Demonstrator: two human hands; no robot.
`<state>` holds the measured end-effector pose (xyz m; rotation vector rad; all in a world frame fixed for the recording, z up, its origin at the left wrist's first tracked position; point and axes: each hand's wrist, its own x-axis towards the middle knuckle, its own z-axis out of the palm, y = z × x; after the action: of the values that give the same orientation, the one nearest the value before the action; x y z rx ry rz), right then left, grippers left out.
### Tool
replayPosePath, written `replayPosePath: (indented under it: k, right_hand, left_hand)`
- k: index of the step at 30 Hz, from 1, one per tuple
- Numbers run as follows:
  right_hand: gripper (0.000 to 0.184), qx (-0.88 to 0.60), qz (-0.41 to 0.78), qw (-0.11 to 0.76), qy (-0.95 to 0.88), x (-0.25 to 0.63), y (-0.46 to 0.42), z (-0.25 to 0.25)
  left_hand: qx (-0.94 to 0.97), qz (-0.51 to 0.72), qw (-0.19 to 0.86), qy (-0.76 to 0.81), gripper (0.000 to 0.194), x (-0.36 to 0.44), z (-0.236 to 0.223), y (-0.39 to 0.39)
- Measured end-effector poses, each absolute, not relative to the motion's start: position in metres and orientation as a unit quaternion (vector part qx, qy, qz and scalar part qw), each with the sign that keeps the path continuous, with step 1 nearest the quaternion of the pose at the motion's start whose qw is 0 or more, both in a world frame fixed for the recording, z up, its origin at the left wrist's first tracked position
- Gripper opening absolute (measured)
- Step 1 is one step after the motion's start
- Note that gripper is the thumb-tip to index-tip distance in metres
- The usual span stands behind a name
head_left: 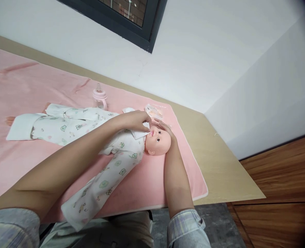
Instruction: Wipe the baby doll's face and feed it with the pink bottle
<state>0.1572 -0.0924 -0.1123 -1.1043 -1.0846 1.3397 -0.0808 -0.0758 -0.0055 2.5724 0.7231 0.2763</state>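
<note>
A baby doll (158, 141) in a white printed sleepsuit (90, 137) lies on its back on a pink blanket (18, 86), head to the right. My left hand (135, 120) is closed, pinching a small white cloth (143, 130) against the doll's mouth and chin. My right hand (168, 131) lies flat with fingers stretched along the far side of the doll's head, cradling it.
A pink baby bottle (100, 96) stands upright on the blanket behind the doll. A small clear packet (154, 111) lies near the blanket's far right corner. The blanket covers a light wooden table (219, 165) set against a white wall; wooden floor lies to the right.
</note>
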Motion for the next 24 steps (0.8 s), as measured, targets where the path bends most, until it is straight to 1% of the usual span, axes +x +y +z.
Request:
replayPosePath:
  k: [5,13,16,21,24]
  right_hand:
    - [0.05,-0.451,0.572,0.523,-0.442,0.158,-0.09,-0.114]
    - [0.057,-0.448,0.56,0.514,-0.47,0.162,-0.087,-0.118]
    - [0.056,-0.456,0.557,0.506,-0.474,0.163,-0.087,-0.117]
    - [0.049,-0.463,0.555,0.521,-0.455,0.161,-0.088,-0.113]
    - [0.048,-0.466,0.56,0.52,-0.446,0.161,-0.085,-0.114]
  left_hand:
    - [0.932,0.093,0.237,0.259,0.017,-0.082,-0.006,-0.076]
    - [0.936,0.085,0.229,0.252,0.019,-0.082,-0.003,-0.08]
    - [0.936,0.084,0.228,0.256,0.019,-0.082,-0.002,-0.082]
    - [0.935,0.08,0.225,0.261,0.017,-0.081,0.0,-0.086]
    - [0.935,0.083,0.23,0.258,0.016,-0.08,0.001,-0.089]
